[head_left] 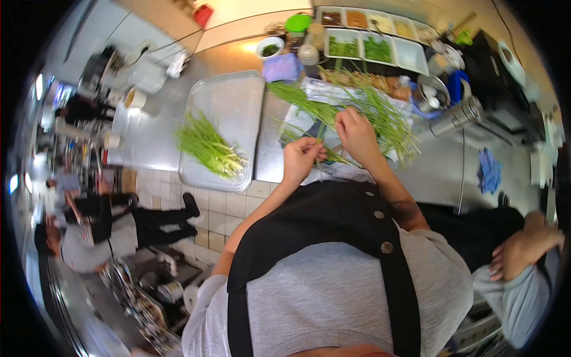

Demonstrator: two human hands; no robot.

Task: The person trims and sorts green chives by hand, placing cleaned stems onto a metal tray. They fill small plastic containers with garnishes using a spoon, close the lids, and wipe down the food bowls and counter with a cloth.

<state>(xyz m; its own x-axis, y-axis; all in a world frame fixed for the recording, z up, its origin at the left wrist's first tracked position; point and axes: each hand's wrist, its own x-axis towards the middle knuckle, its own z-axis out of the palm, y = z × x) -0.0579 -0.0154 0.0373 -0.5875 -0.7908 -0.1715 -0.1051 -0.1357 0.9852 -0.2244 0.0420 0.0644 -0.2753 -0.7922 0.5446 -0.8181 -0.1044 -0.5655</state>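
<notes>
My left hand is closed in a pinch on a thin green onion, over the near edge of the worktop. To the right of it, my right hand has its fingers curled together, and whatever is inside them is hidden. Loose green onions spread over paper sheets beneath and beyond both hands. A metal tray lies to the left, with a bunch of green onions on it, white ends toward me.
White containers of chopped greens and other ingredients line the back. A folded purple cloth and a small bowl of greens sit beyond the tray. Metal pots stand at right. A person with folded arms is close on my right; others are at far left.
</notes>
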